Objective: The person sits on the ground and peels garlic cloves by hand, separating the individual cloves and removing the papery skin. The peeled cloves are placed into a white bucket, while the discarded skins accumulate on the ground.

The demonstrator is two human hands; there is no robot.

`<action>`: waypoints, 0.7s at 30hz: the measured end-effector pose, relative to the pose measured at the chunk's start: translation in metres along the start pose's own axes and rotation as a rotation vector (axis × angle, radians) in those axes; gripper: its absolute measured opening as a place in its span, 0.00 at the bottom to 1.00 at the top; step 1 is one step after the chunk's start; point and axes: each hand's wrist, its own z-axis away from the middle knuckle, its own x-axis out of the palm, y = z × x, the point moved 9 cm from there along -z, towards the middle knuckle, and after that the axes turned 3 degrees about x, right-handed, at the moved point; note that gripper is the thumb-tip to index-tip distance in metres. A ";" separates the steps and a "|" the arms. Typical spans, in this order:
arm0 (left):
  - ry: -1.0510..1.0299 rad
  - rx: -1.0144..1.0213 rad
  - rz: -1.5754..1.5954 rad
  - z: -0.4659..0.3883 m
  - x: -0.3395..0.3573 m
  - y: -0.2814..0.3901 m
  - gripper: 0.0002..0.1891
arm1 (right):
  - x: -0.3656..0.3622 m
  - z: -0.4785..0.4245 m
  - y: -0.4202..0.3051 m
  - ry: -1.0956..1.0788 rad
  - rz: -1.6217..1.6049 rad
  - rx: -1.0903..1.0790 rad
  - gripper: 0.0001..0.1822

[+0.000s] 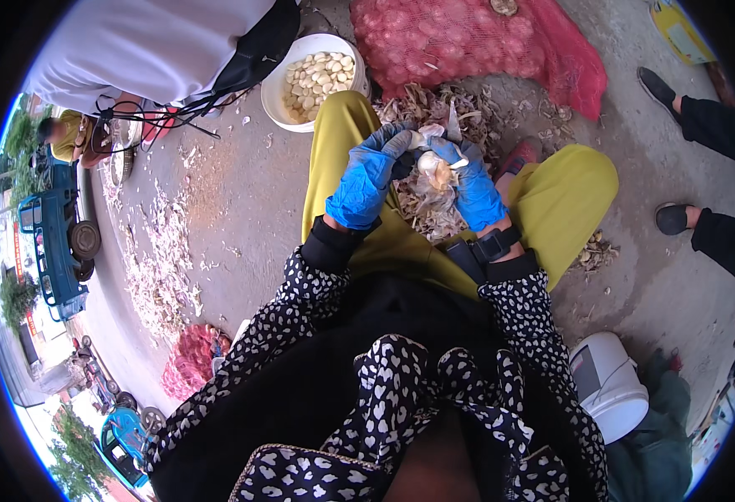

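Blue gloves cover both hands, which meet between the knees. My left hand (367,172) pinches a garlic clove with skin at the fingertips. My right hand (468,182) holds a partly peeled garlic bulb (431,164) with loose papery skin hanging below it. A pointed blade (453,122) rises from the fingers of the right hand; its handle is hidden. Beneath the hands lies a pile of garlic skins (430,210). Beyond the left knee stands a white bucket (273,94) with peeled garlic cloves (320,78) in liquid.
A red mesh sack of garlic (449,41) lies ahead. At the right are two dark-shod feet (671,218) and a white lidded bucket (609,383). A person in pale clothing (147,47) is close at upper left. Skins (157,270) litter the ground at left, near another red mesh sack (195,361).
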 end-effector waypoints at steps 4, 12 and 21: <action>0.080 0.103 -0.175 -0.005 -0.002 0.002 0.13 | -0.010 -0.010 0.010 0.005 0.146 0.031 0.13; 0.037 0.121 0.027 -0.001 0.003 0.005 0.13 | 0.007 0.005 -0.003 -0.035 -0.005 -0.011 0.16; -0.135 0.013 0.247 0.003 0.003 0.005 0.17 | 0.004 0.010 0.009 -0.075 -0.296 0.066 0.15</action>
